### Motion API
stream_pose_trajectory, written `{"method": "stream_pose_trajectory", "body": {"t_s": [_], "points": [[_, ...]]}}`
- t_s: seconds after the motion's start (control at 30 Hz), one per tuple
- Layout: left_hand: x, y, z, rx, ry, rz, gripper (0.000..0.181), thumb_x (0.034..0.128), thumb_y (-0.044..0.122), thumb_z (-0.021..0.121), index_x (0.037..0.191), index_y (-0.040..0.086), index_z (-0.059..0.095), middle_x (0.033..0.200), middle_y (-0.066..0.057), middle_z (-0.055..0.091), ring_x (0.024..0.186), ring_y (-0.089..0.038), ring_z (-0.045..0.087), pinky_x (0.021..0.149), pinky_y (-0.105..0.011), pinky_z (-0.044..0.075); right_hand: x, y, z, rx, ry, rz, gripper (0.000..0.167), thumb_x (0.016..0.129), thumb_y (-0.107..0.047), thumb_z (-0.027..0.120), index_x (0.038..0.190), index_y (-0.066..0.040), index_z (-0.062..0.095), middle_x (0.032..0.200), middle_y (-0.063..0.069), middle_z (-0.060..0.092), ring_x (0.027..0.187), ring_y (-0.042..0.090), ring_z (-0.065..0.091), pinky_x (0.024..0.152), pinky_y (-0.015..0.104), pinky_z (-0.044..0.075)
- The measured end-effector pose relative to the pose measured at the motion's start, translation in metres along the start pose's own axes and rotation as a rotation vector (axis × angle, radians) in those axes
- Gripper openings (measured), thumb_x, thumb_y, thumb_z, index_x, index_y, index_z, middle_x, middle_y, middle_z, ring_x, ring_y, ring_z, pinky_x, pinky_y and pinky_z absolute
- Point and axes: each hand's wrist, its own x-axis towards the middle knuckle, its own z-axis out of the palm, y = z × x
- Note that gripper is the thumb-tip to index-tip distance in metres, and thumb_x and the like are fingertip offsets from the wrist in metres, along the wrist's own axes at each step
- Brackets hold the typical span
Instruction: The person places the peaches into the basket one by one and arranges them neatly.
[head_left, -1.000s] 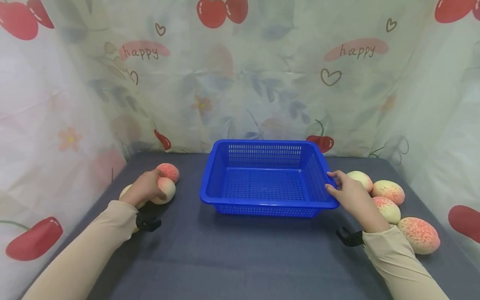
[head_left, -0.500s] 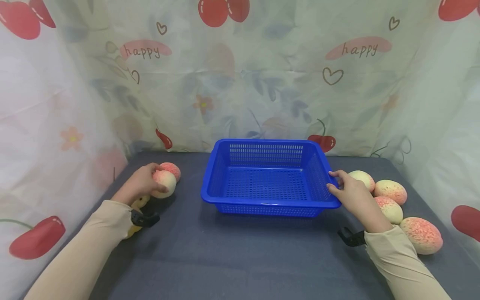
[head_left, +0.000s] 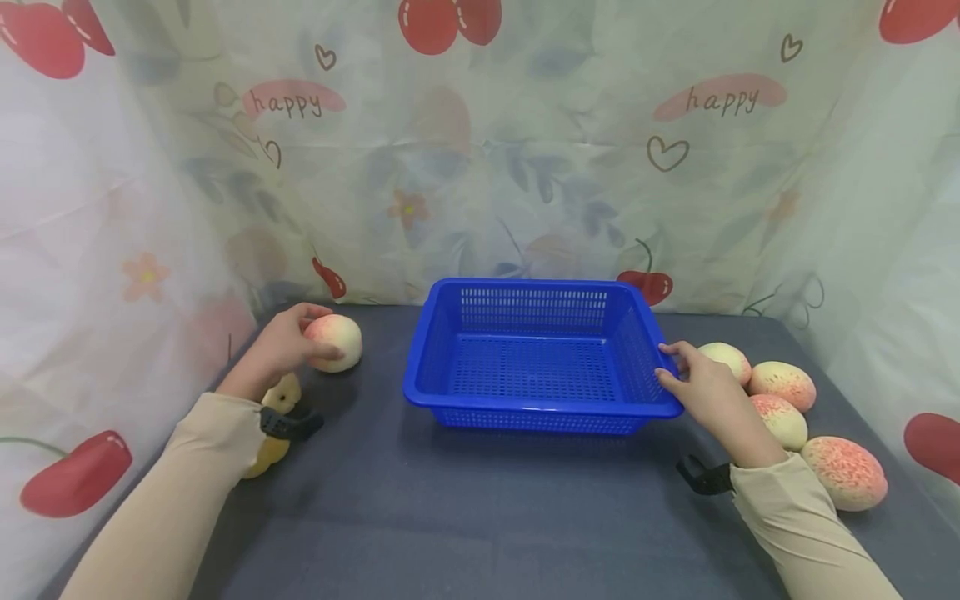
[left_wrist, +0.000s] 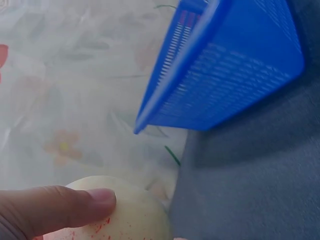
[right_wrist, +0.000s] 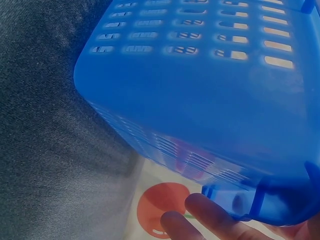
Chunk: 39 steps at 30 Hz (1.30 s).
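In the head view the left hand (head_left: 288, 346) grips a round cream-and-pink peach (head_left: 339, 342) at the table's back left; the left wrist view shows the thumb (left_wrist: 75, 205) pressed on this peach (left_wrist: 135, 215). The right hand (head_left: 708, 392) holds the right rim of an empty blue basket (head_left: 542, 406) in the middle, thumb and fingers at the edge. From the right wrist view, its fingers (right_wrist: 215, 220) lie by the rim of the basket (right_wrist: 190, 95).
Yellowish fruit (head_left: 283, 394) lies partly hidden under the left wrist. Right of the basket, beside the right forearm, rest several pink-speckled peaches (head_left: 843, 472). A printed curtain (head_left: 480, 167) stands behind the dark table (head_left: 480, 517).
The left hand has raised its peach and moved it slightly back and right, now in front of where the other pink peach showed. The right hand and the basket have stayed in place.
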Motion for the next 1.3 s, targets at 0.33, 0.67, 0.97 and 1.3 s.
{"method": "stream_pose_trajectory", "body": {"t_s": [0.33,0.67,0.97,1.3], "points": [[0.003,0.023,-0.002,-0.063,0.020,0.029,0.077,0.0816,0.017,0.075,0.146,0.005,0.035,0.133,-0.026,0.046,0.108,-0.033,0.053,0.083,-0.037,0.051,-0.001,0.000,0.000,-0.001,-0.007,0.009,0.052,0.099,-0.028,0.053,0.140,0.001,0.041,0.121,0.032,0.058,0.091,0.036,0.068,0.074,0.048,0.058],[0.013,0.057,0.007,-0.117,0.051,0.047,0.075,0.0795,0.017,0.078,0.142,0.006,0.038,0.139,-0.022,0.044,0.116,-0.036,0.051,0.091,-0.043,0.048,-0.002,0.000,-0.001,0.002,-0.011,0.002,0.052,0.099,-0.028,0.053,0.140,0.001,0.041,0.122,0.032,0.058,0.094,0.039,0.068,0.076,0.049,0.058],[0.029,0.082,0.021,-0.183,0.055,0.076,0.077,0.0780,0.013,0.079,0.142,0.004,0.038,0.142,-0.021,0.042,0.119,-0.035,0.050,0.095,-0.048,0.049,0.000,0.000,0.000,-0.001,-0.006,-0.001,0.051,0.099,-0.028,0.054,0.139,0.002,0.042,0.120,0.032,0.059,0.088,0.035,0.069,0.069,0.043,0.058],[0.052,0.104,0.044,-0.215,0.029,0.082,0.073,0.0767,0.012,0.081,0.138,0.003,0.042,0.139,-0.021,0.046,0.113,-0.034,0.053,0.093,-0.047,0.050,0.001,0.003,0.000,0.003,-0.009,-0.004,0.052,0.099,-0.029,0.054,0.139,0.001,0.042,0.120,0.032,0.058,0.090,0.036,0.068,0.071,0.045,0.058]]}}
